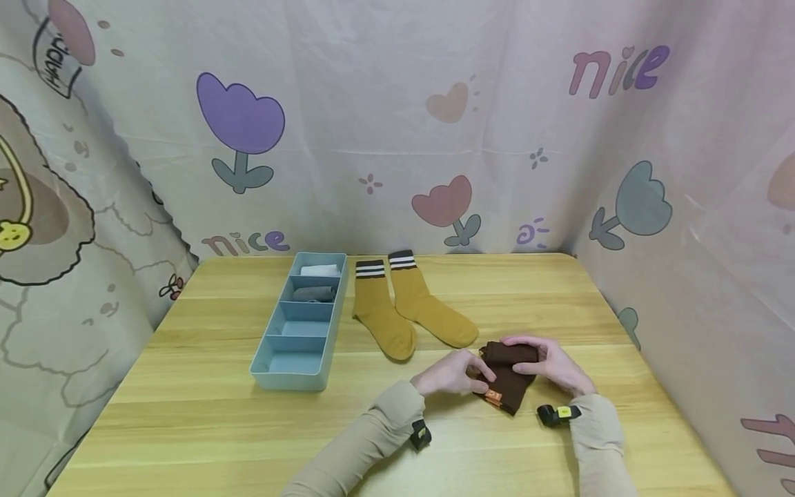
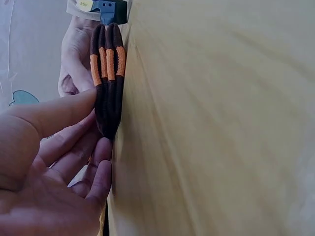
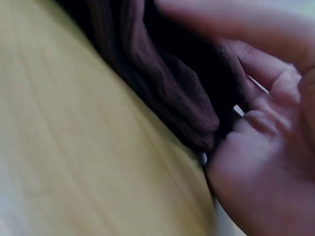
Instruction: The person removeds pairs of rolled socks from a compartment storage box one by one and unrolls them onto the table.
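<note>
A folded bundle of dark brown socks (image 1: 511, 388) lies on the table at the right in the head view. It shows an orange patch at its near left corner. In the left wrist view the stacked layers of the brown socks (image 2: 109, 98) show orange bands at the edge. My left hand (image 1: 452, 373) pinches the bundle's left edge, thumb on top. On the far right side, my right hand (image 1: 554, 364) grips it with the thumb over the top layer. Close up, soft brown folds (image 3: 182, 93) fill the space between the right thumb and fingers.
Two mustard socks (image 1: 381, 310) with striped cuffs lie flat behind my left hand. Left of them stands a light blue divided box (image 1: 290, 381). Its back compartment holds a white folded item (image 1: 319, 270), the one before it a grey folded item (image 1: 313, 294). A patterned curtain hangs behind.
</note>
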A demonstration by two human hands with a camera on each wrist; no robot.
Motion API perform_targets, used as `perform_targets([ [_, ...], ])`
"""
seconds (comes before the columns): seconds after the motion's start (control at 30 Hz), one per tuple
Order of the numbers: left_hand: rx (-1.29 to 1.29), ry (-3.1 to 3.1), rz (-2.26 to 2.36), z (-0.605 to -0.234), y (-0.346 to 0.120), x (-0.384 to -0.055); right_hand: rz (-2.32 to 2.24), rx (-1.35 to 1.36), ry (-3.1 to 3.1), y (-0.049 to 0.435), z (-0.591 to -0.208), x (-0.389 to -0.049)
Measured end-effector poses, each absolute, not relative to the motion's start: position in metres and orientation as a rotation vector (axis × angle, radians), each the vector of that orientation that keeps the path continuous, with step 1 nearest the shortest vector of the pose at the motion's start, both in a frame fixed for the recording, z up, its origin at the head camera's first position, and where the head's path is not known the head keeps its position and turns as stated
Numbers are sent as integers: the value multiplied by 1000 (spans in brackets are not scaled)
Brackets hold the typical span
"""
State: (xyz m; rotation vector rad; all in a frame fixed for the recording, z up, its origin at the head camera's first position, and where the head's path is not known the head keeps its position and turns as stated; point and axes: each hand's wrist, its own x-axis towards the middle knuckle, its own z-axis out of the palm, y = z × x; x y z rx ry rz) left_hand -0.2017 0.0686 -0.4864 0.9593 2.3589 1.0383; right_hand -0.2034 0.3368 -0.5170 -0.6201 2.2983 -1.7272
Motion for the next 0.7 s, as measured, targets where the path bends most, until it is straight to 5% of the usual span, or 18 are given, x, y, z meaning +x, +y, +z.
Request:
perform_targets([
  [0.47, 1247, 2517, 747, -481, 76, -193, -1607, -341, 2673, 334, -519, -209],
  [0.7, 1211, 2461, 771, -482, 76, -192, -1629, -441, 2707, 330, -519, -215],
])
